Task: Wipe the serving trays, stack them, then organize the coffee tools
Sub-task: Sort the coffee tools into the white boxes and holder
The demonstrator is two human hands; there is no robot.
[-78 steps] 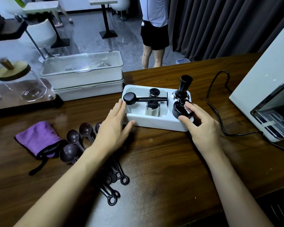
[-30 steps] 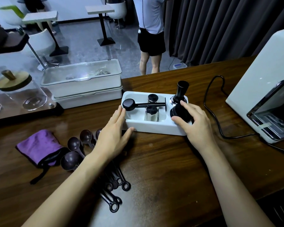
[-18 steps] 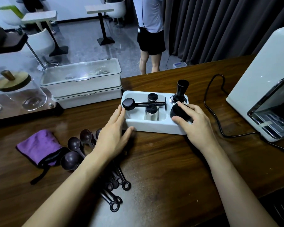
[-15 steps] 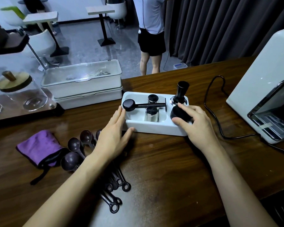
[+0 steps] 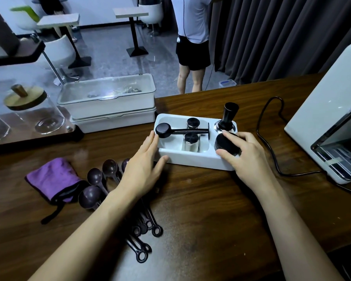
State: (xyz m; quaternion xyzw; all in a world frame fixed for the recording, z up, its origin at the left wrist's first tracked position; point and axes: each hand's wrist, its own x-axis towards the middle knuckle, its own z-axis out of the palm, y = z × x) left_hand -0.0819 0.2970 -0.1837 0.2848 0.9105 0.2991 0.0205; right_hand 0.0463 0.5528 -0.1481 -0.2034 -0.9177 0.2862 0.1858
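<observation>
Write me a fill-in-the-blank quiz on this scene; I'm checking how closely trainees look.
1. The cloth beside the scoops is ____.
2. The right hand grips a round black tool in the ____ holder.
3. The tamper stands ____ in the holder.
4. The left hand lies open against the holder's ____ end.
Missing words: purple; white; upright; left.

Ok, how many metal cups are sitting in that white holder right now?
2. Both stand in the middle section of the white holder: one metal cup at the back, the other just in front of it, nearer the person. Nothing suggests a hidden third.
</observation>
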